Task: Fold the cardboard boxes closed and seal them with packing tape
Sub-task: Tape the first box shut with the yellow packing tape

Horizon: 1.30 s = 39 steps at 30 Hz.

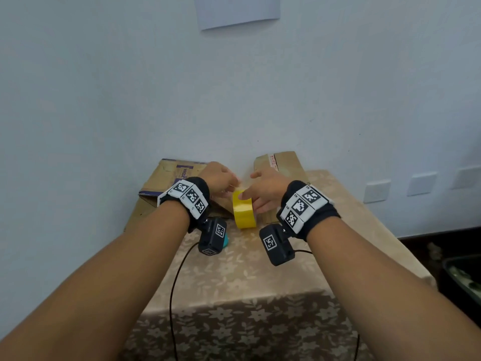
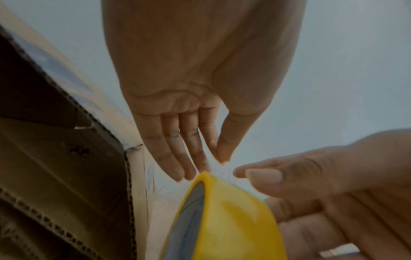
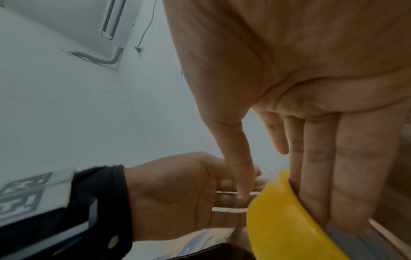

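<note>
the left box (image 1: 166, 188) lies on the table (image 1: 234, 269), flaps not yet shut. just right of it the left hand (image 1: 218, 179) pinches thumb and forefinger together at the top of the tape roll (image 1: 243, 211), likely on the loose end. the right hand (image 1: 263, 194) clamps the roll, fingers through its core. the right box (image 1: 283, 165) waits behind. step: starting the tape; next, pull a strip free.

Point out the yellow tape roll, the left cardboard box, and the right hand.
yellow tape roll (image 1: 244, 213): head view, outer yellow band.
left cardboard box (image 1: 166, 178): head view, top panel.
right hand (image 1: 265, 190): head view, back of the hand.
</note>
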{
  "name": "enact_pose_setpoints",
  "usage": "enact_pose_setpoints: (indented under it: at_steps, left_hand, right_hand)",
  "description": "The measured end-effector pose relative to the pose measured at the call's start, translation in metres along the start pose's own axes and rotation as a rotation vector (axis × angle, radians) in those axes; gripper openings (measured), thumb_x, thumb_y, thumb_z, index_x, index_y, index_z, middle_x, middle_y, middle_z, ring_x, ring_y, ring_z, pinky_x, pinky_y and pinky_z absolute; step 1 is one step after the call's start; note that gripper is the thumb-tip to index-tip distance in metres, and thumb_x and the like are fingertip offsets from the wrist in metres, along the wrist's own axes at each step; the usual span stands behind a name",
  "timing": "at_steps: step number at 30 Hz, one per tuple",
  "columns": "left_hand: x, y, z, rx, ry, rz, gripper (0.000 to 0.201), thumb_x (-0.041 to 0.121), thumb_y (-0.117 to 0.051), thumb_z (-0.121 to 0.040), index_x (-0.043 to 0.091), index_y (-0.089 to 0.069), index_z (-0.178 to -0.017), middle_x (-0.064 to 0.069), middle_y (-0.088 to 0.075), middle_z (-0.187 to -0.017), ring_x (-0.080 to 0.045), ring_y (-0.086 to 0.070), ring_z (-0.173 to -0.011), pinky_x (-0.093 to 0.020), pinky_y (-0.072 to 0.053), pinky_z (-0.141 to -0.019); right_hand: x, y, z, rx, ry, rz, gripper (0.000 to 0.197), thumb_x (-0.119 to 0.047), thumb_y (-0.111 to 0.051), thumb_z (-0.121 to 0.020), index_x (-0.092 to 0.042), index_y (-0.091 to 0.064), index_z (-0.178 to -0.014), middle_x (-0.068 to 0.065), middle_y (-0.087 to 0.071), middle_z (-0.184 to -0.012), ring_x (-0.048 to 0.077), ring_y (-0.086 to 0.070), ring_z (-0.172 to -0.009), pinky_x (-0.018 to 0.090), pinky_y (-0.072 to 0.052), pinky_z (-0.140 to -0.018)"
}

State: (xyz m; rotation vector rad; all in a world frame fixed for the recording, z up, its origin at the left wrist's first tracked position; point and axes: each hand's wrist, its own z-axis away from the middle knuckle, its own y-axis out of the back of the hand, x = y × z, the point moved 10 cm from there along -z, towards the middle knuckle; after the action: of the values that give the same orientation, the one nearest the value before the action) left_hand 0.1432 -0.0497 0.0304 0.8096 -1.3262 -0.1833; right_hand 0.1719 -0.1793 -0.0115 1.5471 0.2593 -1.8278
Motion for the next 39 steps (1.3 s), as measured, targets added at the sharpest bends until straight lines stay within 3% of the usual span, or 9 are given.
enact_pose_setpoints:
  at_steps: [4, 8, 11, 16, 19, 25, 29, 34, 39]
  left_hand:
    - [0.014, 0.014, -0.001, 0.104, -0.135, -0.019, 0.013, 0.005, -0.062, -0.096, 0.011, -0.064, -0.084, -0.006, -0.071, -0.083, -0.023, -0.07, -0.08, -0.046, -0.063, -0.08]
    - [0.022, 0.034, 0.004, 0.218, -0.227, 0.009, 0.009, 0.017, -0.061, -0.099, 0.016, -0.061, -0.09, -0.001, -0.075, -0.082, -0.022, -0.073, -0.086, -0.047, -0.06, -0.086]
    - [0.028, 0.044, 0.008, 0.274, -0.302, -0.071, 0.007, 0.02, -0.058, -0.101, 0.016, -0.061, -0.095, 0.007, -0.07, -0.079, -0.013, -0.069, -0.081, -0.043, -0.059, -0.085]
    - [0.033, 0.053, 0.014, 0.367, -0.421, -0.144, 0.009, 0.017, -0.06, -0.1, 0.017, -0.059, -0.091, 0.009, -0.067, -0.082, -0.009, -0.064, -0.08, -0.026, -0.052, -0.077]
    - [0.032, 0.056, 0.018, 0.41, -0.449, -0.175, 0.009, 0.014, -0.059, -0.1, 0.016, -0.059, -0.09, 0.007, -0.063, -0.083, -0.005, -0.055, -0.074, -0.008, -0.04, -0.062]
    - [0.047, 0.067, 0.026, 0.456, -0.543, -0.137, 0.011, 0.013, -0.058, -0.1, 0.018, -0.058, -0.09, 0.008, -0.064, -0.082, -0.011, -0.059, -0.078, -0.022, -0.045, -0.07]
    - [0.049, 0.074, 0.023, 0.455, -0.514, -0.088, 0.009, 0.015, -0.058, -0.1, 0.018, -0.058, -0.092, 0.006, -0.065, -0.083, -0.015, -0.063, -0.082, -0.029, -0.05, -0.077]
    - [0.039, 0.085, 0.014, 0.434, -0.395, -0.001, 0.01, 0.012, -0.056, -0.101, 0.017, -0.056, -0.092, 0.003, -0.065, -0.085, -0.018, -0.067, -0.083, -0.039, -0.055, -0.083]
    - [0.027, 0.088, 0.015, 0.424, -0.363, 0.026, 0.008, 0.011, -0.057, -0.101, 0.014, -0.058, -0.095, -0.003, -0.065, -0.091, -0.026, -0.07, -0.087, -0.04, -0.058, -0.083]
  right_hand:
    - [-0.015, 0.0, -0.002, 0.058, 0.122, -0.131, 0.107, -0.006, -0.087, -0.078, -0.017, -0.02, -0.16, 0.019, -0.054, -0.143, 0.038, -0.063, -0.12, 0.051, -0.057, -0.095]
    - [-0.028, -0.008, -0.002, 0.042, 0.229, -0.306, 0.137, -0.021, -0.095, -0.052, -0.031, -0.014, -0.162, 0.018, -0.049, -0.149, 0.036, -0.062, -0.123, 0.055, -0.056, -0.098]
    - [-0.032, -0.024, 0.003, -0.03, 0.257, -0.367, 0.123, -0.014, -0.086, -0.065, -0.032, -0.013, -0.163, 0.021, -0.058, -0.141, 0.037, -0.068, -0.114, 0.056, -0.057, -0.096]
    - [-0.034, -0.031, 0.012, -0.056, 0.31, -0.334, 0.072, 0.004, -0.052, -0.103, -0.014, -0.015, -0.162, 0.003, -0.071, -0.074, 0.012, -0.072, -0.06, 0.023, -0.06, -0.064]
    - [-0.036, -0.038, 0.012, -0.096, 0.29, -0.284, 0.061, 0.002, -0.048, -0.104, -0.013, -0.022, -0.157, 0.014, -0.073, -0.081, 0.029, -0.071, -0.072, 0.044, -0.059, -0.085]
    - [-0.025, -0.029, 0.006, -0.056, 0.252, -0.272, 0.022, -0.015, -0.049, -0.108, -0.006, -0.045, -0.129, 0.015, -0.07, -0.074, 0.027, -0.067, -0.059, 0.035, -0.057, -0.06]
    - [-0.026, -0.032, 0.004, -0.096, 0.265, -0.292, 0.023, -0.02, -0.053, -0.107, -0.006, -0.047, -0.125, 0.014, -0.068, -0.073, 0.026, -0.065, -0.057, 0.033, -0.055, -0.055]
    - [-0.028, -0.046, 0.009, -0.224, 0.264, -0.325, 0.047, 0.01, -0.055, -0.098, -0.007, -0.041, -0.139, 0.019, -0.074, -0.087, 0.031, -0.071, -0.078, 0.043, -0.06, -0.08]
    - [-0.025, -0.043, 0.009, -0.203, 0.212, -0.288, 0.05, 0.008, -0.057, -0.097, -0.007, -0.041, -0.142, 0.022, -0.075, -0.085, 0.03, -0.073, -0.071, 0.038, -0.062, -0.071]
